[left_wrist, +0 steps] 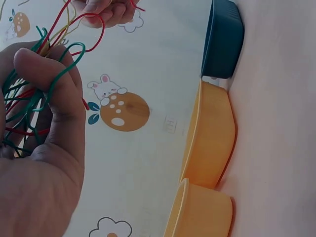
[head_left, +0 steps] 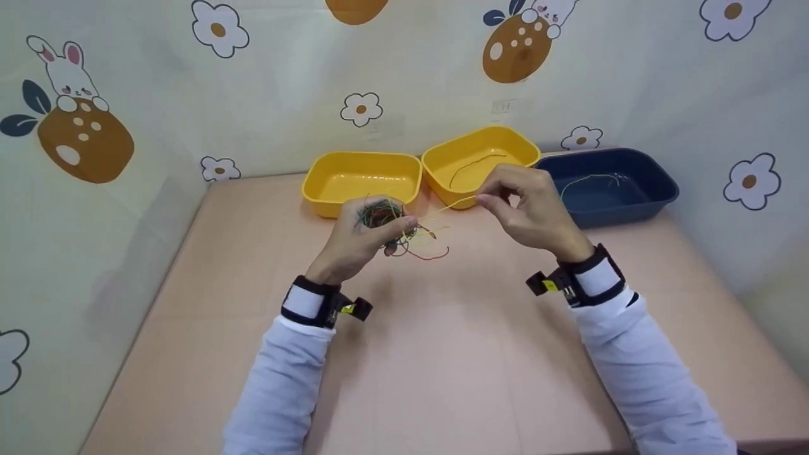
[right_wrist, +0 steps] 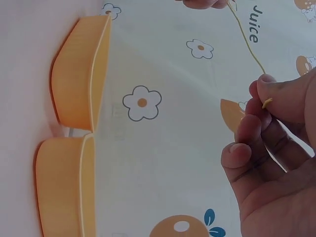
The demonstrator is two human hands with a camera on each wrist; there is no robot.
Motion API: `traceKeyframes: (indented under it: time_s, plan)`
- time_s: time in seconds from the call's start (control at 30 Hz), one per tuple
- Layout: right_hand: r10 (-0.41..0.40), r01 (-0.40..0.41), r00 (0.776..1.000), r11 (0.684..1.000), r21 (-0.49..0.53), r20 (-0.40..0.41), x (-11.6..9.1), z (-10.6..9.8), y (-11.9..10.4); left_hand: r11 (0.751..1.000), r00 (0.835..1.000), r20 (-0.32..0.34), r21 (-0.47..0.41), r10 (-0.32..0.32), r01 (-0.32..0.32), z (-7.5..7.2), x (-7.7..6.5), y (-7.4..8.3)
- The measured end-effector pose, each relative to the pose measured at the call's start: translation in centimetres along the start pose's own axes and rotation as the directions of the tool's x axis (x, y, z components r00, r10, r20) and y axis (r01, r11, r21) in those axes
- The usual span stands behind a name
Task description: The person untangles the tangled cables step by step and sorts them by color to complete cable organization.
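Note:
My left hand (head_left: 360, 240) grips a tangled bundle of thin wires (head_left: 384, 215), mostly green with red and yellow strands among them. In the left wrist view the thumb lies over the green wires (left_wrist: 29, 106), and red loops stick out past the fingers. To the right, my right hand (head_left: 528, 208) pinches the end of a yellow wire (head_left: 460, 201) between thumb and index finger. That wire runs taut from the bundle to the right fingertips. In the right wrist view a short tail of the yellow wire (right_wrist: 267, 103) shows at the thumb.
Along the back of the table (head_left: 442, 354) stand a left yellow bin (head_left: 328, 207), a middle yellow bin (head_left: 433, 165) and a dark blue bin (head_left: 607, 218). One yellow wire lies in the middle bin, and a yellowish-green wire (head_left: 591, 177) in the blue one. A patterned sheet (head_left: 284, 95) hangs behind.

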State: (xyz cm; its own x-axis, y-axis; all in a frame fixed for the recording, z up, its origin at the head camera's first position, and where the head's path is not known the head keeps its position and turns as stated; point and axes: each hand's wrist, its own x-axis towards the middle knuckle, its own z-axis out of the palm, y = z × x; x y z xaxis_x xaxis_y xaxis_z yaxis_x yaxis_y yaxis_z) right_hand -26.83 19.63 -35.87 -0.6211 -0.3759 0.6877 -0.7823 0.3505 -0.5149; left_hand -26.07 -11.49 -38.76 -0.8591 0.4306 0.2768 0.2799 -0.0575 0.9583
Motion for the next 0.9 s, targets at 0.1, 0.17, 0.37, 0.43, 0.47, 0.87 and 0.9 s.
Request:
traceKeyframes:
  time_s: [0.1, 0.17, 0.37, 0.43, 0.47, 0.87, 0.9]
  plan:
    - [0.013, -0.013, 1.000, 0.999, -0.031, -0.004, -0.1, -0.1, 0.2, 1.000, 1.000, 0.025, -0.022, 0.013, -0.013, -0.3, -0.2, 0.1]
    - [0.038, -0.038, 0.999, 0.999, -0.038, -0.008, -0.2, -0.2, 0.4, 0.999, 0.999, 0.036, -0.044, 0.022, -0.021, -0.3, -0.2, 0.1]
    - [0.091, -0.091, 0.996, 0.995, -0.039, 0.005, -0.2, -0.8, 0.4, 0.997, 0.999, -0.024, -0.054, 0.049, -0.050, -0.5, -0.2, 0.1]
    - [0.091, -0.091, 0.996, 0.995, -0.049, 0.002, -0.2, -1.0, 0.4, 0.998, 0.997, -0.069, -0.047, 0.043, -0.047, -0.6, -0.2, 0.2]
    - [0.092, -0.092, 0.996, 0.994, -0.055, 0.000, -0.2, -1.1, 0.4, 0.998, 0.995, -0.091, -0.051, 0.042, -0.047, -0.7, -0.2, 0.2]
    - [0.183, -0.190, 0.979, 0.978, -0.082, -0.093, -0.4, -3.2, 1.0, 0.978, 0.966, -0.250, -0.176, 0.064, -0.110, -2.8, -0.7, 0.9]
    - [0.185, -0.193, 0.978, 0.978, -0.083, -0.094, -0.4, -3.3, 1.1, 0.978, 0.965, -0.254, -0.179, 0.063, -0.111, -2.8, -0.7, 0.9]
